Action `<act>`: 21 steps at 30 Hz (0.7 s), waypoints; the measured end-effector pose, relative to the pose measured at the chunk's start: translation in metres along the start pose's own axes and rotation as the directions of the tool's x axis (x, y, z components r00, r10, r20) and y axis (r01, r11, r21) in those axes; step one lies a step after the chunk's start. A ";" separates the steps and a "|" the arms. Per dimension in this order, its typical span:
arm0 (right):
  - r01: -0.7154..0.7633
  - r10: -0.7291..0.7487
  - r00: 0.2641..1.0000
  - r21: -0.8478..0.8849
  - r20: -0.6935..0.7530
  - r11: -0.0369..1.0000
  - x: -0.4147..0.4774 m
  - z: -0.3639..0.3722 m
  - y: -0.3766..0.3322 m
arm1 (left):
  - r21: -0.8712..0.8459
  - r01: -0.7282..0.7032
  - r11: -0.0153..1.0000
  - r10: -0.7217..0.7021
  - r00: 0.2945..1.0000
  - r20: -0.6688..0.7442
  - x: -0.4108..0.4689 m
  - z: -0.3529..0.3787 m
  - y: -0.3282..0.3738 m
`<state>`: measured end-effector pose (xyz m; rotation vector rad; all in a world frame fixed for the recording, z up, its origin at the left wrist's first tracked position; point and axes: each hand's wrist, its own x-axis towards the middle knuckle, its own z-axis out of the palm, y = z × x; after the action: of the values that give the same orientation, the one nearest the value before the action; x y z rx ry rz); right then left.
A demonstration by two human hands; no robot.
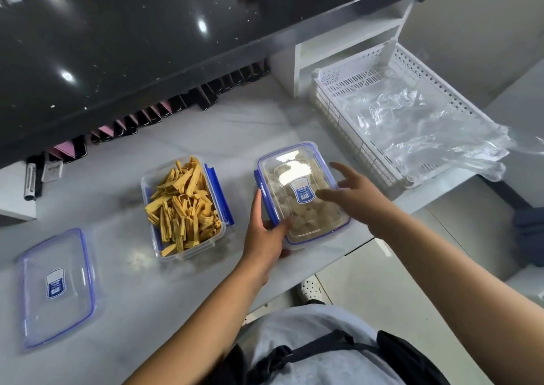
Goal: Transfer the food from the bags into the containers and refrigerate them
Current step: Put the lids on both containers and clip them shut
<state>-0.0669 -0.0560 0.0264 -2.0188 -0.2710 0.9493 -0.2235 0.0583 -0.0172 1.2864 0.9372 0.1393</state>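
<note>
A clear container with a blue-trimmed lid (pixel 297 175) stands near the counter's right edge, filled with pale chunks of food. My left hand (pixel 265 234) grips its near left corner, thumb on the lid. My right hand (pixel 356 199) hovers over its right side with the fingers spread, holding nothing. To the left stands an uncovered container (pixel 184 208) full of yellow strips. A loose lid (pixel 56 287) with a blue rim lies flat at the far left. Empty clear plastic bags (pixel 424 128) fill a white basket (pixel 329 102) at the right.
A dark raised countertop (pixel 132 46) overhangs the back of the white work surface (pixel 132 296). A row of dark and pink items (pixel 147 117) lines its base. A marker (pixel 29 181) lies at far left. The surface ends just right of the lidded container.
</note>
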 end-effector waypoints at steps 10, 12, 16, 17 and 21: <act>-0.303 0.271 0.938 0.133 0.215 0.944 0.024 -0.010 0.038 | 0.048 0.109 0.993 -0.107 0.993 -0.047 -0.023 -0.024 -0.012; -0.245 0.229 0.965 0.128 0.127 0.961 0.019 -0.008 0.033 | 0.064 0.109 0.992 -0.106 0.993 -0.049 -0.024 -0.025 -0.013; -0.065 0.053 0.990 -0.091 -0.130 0.994 0.008 0.013 0.033 | 0.074 0.107 0.991 -0.102 0.993 -0.062 -0.023 -0.026 -0.013; -0.034 0.006 0.986 -0.173 -0.164 0.984 0.006 0.017 0.034 | 0.079 0.100 0.992 -0.095 0.993 -0.066 -0.023 -0.026 -0.014; 0.005 -0.062 0.978 -0.275 -0.201 0.961 0.003 0.022 0.033 | 0.096 0.071 0.993 -0.063 0.995 -0.078 -0.020 -0.025 -0.018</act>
<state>-0.0857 -0.0605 -0.0080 -2.3389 -0.3348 0.7013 -0.2598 0.0598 -0.0219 1.3464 1.0616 0.0900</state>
